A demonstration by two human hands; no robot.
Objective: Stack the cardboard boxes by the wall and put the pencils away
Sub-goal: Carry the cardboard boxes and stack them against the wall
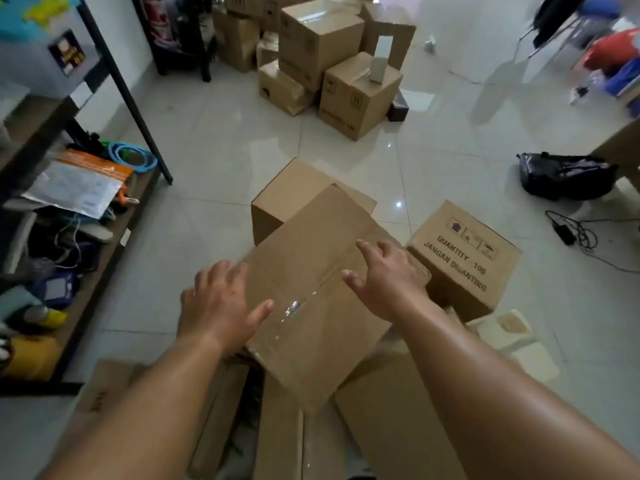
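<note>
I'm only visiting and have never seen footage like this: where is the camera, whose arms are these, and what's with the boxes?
No machine here: a person wears one wide-angle camera on the head, looking forward and down, so the arms are their own. The left hand and right hand are spread open over a taped cardboard box lying tilted on other cardboard; neither grips it. Beside it on the tiled floor stands a printed box reading QUANTITY 100. More boxes are piled at the far wall. A cluttered shelf is on the left, a black bag on the right. No pencils show.
</note>
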